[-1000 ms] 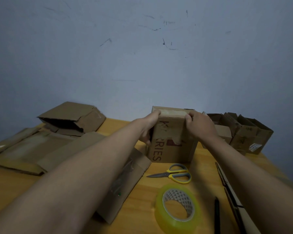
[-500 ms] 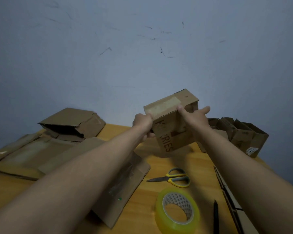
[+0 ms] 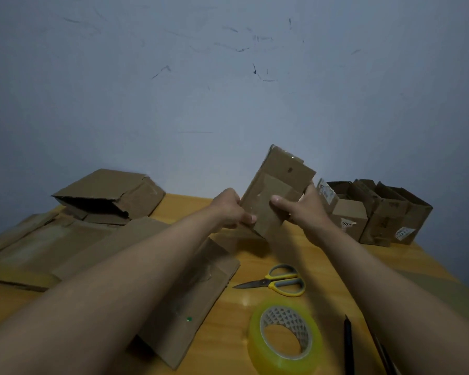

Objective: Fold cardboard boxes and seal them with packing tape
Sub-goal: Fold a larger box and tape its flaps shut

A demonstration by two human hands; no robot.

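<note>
I hold a small brown cardboard box (image 3: 276, 185) in the air above the wooden table (image 3: 244, 299), tilted so that a taped, folded face points toward me. My left hand (image 3: 229, 209) grips its lower left edge. My right hand (image 3: 303, 209) grips its right side, thumb across the near face. A roll of yellowish clear packing tape (image 3: 286, 335) lies on the table in front of me. Yellow-handled scissors (image 3: 278, 280) lie just beyond it.
Flattened cardboard sheets (image 3: 73, 239) cover the table's left half, with a half-open box (image 3: 109, 196) on top at the back. Several folded boxes (image 3: 377, 212) stand at the back right. A black pen (image 3: 348, 345) lies to the right of the tape.
The box was lifted off the table and turned over in both hands; its printed side faced me before, now a plain taped face does.
</note>
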